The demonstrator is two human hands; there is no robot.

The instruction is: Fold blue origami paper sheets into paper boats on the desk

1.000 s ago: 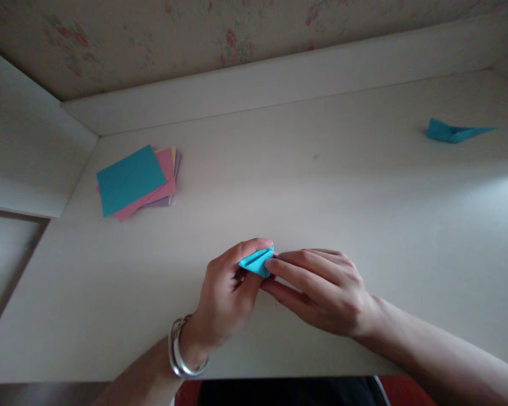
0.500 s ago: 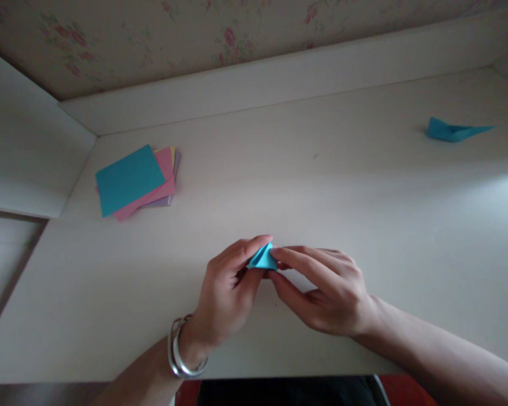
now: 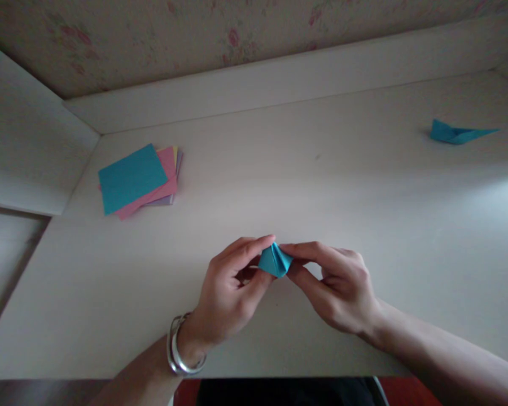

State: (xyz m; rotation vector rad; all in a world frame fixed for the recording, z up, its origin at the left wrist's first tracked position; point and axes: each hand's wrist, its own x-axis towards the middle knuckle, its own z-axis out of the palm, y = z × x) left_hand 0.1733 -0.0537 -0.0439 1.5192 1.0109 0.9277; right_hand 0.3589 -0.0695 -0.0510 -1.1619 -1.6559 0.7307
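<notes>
Over the table, the left hand pinches folded blue paper. The right hand pinches its other side.

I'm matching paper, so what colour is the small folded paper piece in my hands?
The small folded paper piece is turquoise blue, best seen in the head view.
</notes>
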